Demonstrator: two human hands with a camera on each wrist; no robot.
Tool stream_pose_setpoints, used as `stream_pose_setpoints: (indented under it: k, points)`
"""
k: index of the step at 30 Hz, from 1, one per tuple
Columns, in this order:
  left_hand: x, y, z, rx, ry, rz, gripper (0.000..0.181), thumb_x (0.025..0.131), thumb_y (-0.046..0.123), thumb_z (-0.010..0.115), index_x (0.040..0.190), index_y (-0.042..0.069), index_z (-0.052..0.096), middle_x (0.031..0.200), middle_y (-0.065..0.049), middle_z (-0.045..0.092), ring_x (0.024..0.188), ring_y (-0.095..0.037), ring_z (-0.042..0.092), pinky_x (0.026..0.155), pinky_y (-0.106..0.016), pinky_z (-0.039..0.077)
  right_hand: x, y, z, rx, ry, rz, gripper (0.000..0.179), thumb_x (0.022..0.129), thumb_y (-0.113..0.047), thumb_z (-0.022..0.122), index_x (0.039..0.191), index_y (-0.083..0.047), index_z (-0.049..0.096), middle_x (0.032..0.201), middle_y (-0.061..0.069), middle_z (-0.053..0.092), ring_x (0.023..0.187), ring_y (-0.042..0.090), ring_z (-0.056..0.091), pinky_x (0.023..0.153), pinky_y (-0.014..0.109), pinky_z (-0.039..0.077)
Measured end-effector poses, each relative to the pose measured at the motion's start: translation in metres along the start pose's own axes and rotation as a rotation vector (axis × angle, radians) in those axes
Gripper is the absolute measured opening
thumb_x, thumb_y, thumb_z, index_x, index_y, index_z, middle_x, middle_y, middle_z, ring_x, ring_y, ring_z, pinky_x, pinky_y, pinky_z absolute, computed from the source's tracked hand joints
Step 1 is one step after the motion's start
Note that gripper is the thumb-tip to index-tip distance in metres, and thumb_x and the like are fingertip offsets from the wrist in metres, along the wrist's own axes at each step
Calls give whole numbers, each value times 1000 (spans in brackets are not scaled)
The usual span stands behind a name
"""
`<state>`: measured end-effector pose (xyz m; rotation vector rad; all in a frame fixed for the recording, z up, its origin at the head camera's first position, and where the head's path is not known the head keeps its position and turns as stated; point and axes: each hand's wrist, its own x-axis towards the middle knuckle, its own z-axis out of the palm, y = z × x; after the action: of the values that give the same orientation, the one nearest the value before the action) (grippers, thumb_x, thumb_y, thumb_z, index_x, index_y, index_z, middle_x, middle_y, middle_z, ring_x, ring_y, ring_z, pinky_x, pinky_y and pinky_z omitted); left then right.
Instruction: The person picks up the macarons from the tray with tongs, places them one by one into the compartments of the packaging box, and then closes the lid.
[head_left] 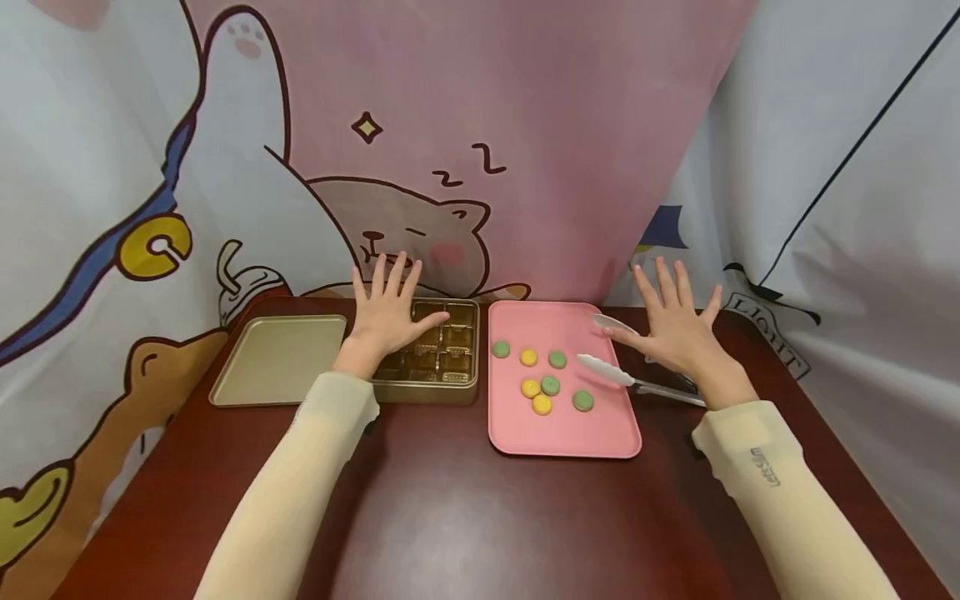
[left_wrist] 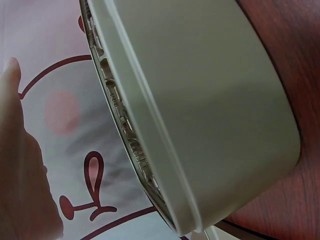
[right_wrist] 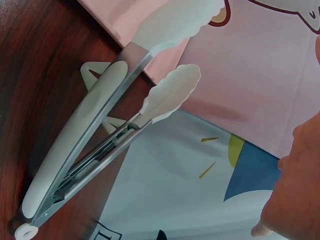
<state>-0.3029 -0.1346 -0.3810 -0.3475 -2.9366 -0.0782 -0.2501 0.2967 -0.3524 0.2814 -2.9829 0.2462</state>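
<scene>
My left hand (head_left: 385, 321), fingers spread, is raised over the gold tin (head_left: 427, 392) and holds nothing. Inside the tin shows a clear divided insert (head_left: 455, 337); the hand hides its left part. In the left wrist view the tin's side wall (left_wrist: 215, 115) fills the middle. My right hand (head_left: 675, 332) is spread with nothing in it, above the white-tipped tongs (head_left: 606, 370). The tongs' arms stand apart, their tips over the right edge of a pink tray (head_left: 555, 436). Several green cookies (head_left: 582, 401) and yellow cookies (head_left: 542, 404) lie on that tray.
A flat gold lid (head_left: 277, 358) lies left of the tin on the dark red-brown table (head_left: 450, 517). Behind the table hangs a cartoon-printed curtain (head_left: 570, 150), which also lines both sides. In the right wrist view the tongs' silver and white handle (right_wrist: 75, 140) lies near the table edge.
</scene>
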Motion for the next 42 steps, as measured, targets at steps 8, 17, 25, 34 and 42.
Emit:
stream_pose_setpoints:
  k: [8,17,25,34,42]
  points:
    - [-17,6,21,-38,-25,5,103,86,84,39,162,24,2,170,-8,3,156,-37,-4,119,-69,-8,-19,3,18,12,-14,0,106,87,-75,50,162,-24,-6,168,11,-18,153,38,-22,102,83,-18]
    - [-30,4,35,-36,-54,-9,102,87,82,40,163,23,5,170,-8,3,156,-37,-2,119,-70,-6,-31,2,27,24,-43,10,106,88,-68,56,162,-25,-7,168,13,-15,153,39,-20,102,83,-17]
    - [-16,1,18,-45,-19,-2,103,87,82,39,163,23,2,170,-6,3,157,-36,-2,118,-70,-6,-17,5,12,18,-26,2,104,90,-71,51,161,-24,-7,168,13,-16,153,38,-22,100,84,-18]
    - [-6,1,-2,-39,2,8,103,87,81,42,163,21,6,171,-6,2,157,-35,-3,119,-69,-8,-14,7,1,19,-15,16,103,90,-71,50,161,-25,-9,167,12,-18,153,36,-24,101,84,-18]
    - [-4,3,-10,-39,14,15,102,88,80,42,163,20,6,170,-7,3,157,-35,-3,118,-70,-9,-15,10,-6,24,-13,27,103,90,-72,49,161,-25,-9,168,11,-17,153,35,-23,100,84,-17]
